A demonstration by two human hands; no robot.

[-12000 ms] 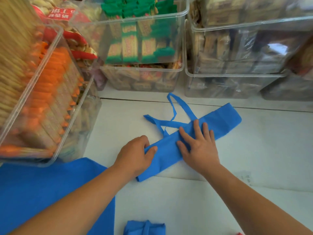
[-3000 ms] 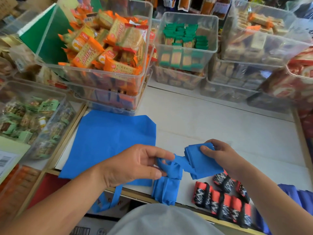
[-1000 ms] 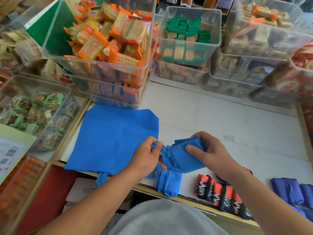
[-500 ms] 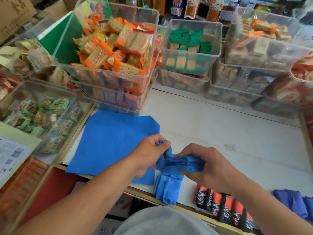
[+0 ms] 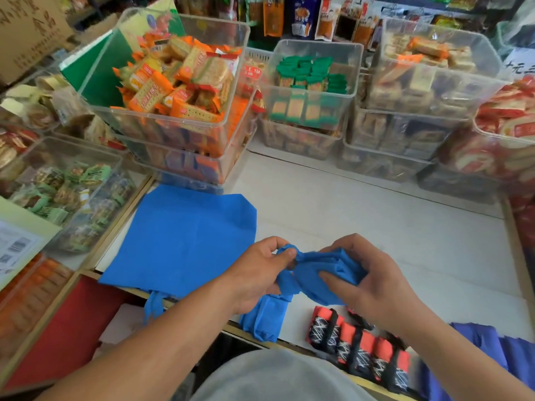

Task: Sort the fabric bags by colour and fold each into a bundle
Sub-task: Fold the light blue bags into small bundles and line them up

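Observation:
A folded light-blue fabric bag (image 5: 318,274) hangs just above the white table between my hands. My right hand (image 5: 373,280) grips its bundled body with thumb and curled fingers. My left hand (image 5: 257,273) pinches the bag's blue handle strap at the bundle's left end. Below my left hand lies a finished light-blue bundle (image 5: 265,318) at the table's front edge. A flat light-blue bag (image 5: 185,241) lies spread at the left. Several red-and-black patterned bundles (image 5: 359,342) line the front edge. Darker blue bags (image 5: 498,348) sit at the bottom right.
Clear plastic bins of wrapped snacks (image 5: 179,91) stand stacked along the back and left of the white table (image 5: 376,215). More bins (image 5: 425,91) fill the back right. A wooden rim (image 5: 515,256) edges the table on the right.
The bundle has been lifted and turned between my hands. My left hand has drawn the handle strap up at the bundle's left end while my right hand has shifted its grip round the folded body.

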